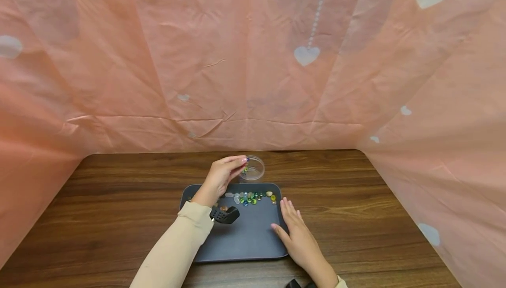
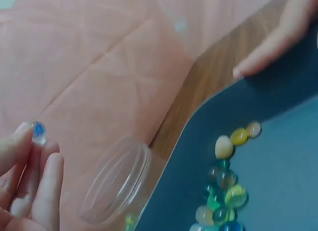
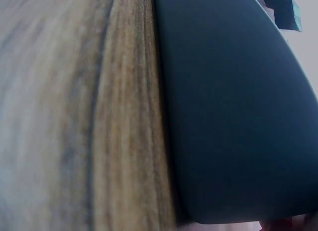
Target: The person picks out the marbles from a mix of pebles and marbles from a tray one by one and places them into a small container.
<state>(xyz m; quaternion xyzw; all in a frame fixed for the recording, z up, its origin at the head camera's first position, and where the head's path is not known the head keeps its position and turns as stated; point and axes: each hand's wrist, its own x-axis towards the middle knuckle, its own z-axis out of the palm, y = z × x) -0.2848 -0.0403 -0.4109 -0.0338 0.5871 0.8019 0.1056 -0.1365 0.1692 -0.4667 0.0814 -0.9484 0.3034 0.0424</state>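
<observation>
Between its thumb and fingertip my left hand (image 1: 223,174) pinches a small clear-and-blue marble (image 2: 39,132). That hand is up over the left side of a round clear plastic container (image 1: 256,168), which has a few green and yellow marbles inside. My right hand (image 1: 297,235) lies with straight fingers along the right rim of a dark grey tray (image 1: 245,235). Along the tray's far side sits a row of marbles and pebbles, among them a cream pebble (image 2: 224,147), a yellow marble (image 2: 239,136) and a green-swirled marble (image 2: 235,195). My left forearm hides part of the tray's left side.
The tray and container stand on a brown wooden table (image 1: 340,200), the container just beyond the tray's far rim. A pink cloth (image 1: 245,59) with white hearts hangs behind and at both sides. A black wrist strap (image 1: 225,214) overlaps the tray in the head view.
</observation>
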